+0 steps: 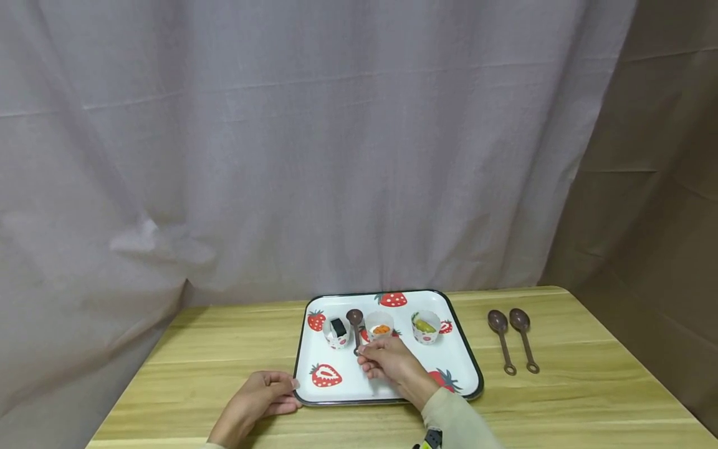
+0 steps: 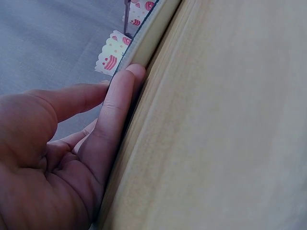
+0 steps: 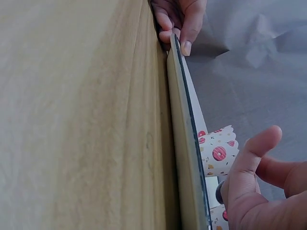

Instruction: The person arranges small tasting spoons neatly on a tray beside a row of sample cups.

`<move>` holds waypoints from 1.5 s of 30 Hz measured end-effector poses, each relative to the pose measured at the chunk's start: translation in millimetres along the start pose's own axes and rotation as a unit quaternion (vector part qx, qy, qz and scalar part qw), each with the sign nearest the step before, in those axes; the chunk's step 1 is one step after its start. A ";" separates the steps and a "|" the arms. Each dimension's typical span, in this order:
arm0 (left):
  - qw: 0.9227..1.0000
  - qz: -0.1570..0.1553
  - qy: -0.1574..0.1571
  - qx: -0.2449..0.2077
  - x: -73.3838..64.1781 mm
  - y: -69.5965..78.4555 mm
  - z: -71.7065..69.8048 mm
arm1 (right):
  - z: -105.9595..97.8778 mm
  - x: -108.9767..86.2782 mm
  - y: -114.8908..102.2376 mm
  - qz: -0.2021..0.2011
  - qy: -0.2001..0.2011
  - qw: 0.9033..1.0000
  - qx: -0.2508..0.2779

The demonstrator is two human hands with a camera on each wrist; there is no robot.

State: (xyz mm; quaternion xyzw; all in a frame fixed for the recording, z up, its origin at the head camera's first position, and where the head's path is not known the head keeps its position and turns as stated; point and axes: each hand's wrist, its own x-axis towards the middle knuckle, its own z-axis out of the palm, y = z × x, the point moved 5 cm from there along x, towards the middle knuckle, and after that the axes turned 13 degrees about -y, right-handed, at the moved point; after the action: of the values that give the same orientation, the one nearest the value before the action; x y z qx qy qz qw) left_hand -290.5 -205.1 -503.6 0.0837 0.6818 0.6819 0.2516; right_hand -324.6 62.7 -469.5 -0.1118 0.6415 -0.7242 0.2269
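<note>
My left hand (image 1: 263, 399) grips the front left corner of a white strawberry-print tray (image 1: 370, 380), thumb at the dark rim and fingers along the outer side. Over the tray, my right hand (image 1: 395, 365) pinches the ring end of a brown spoon (image 1: 355, 318) between thumb and index finger. The spoon's bowl points to the back. It lies between a paper cup (image 1: 337, 342) with a white and black food piece and a paper cup (image 1: 373, 319) with orange food. Farther right on the tray is a paper cup (image 1: 424, 338) with green food.
Two more brown spoons, a nearer one (image 1: 502, 340) and one beside it (image 1: 525, 340), lie on the wooden table (image 1: 572, 399) right of the tray. A grey curtain (image 1: 336, 156) hangs behind the table's back edge.
</note>
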 end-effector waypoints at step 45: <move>1.000 0.004 -0.003 -0.001 -0.9 -1.8 0.3 | -4.8 -1.9 9.1 0.068 -0.001 0.986 -0.149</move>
State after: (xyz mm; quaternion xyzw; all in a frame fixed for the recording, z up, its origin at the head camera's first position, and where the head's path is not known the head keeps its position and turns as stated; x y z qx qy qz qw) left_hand -289.2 -205.4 -505.1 0.0885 0.6802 0.6831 0.2506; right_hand -323.4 67.2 -478.9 -0.1012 0.7484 -0.6029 0.2572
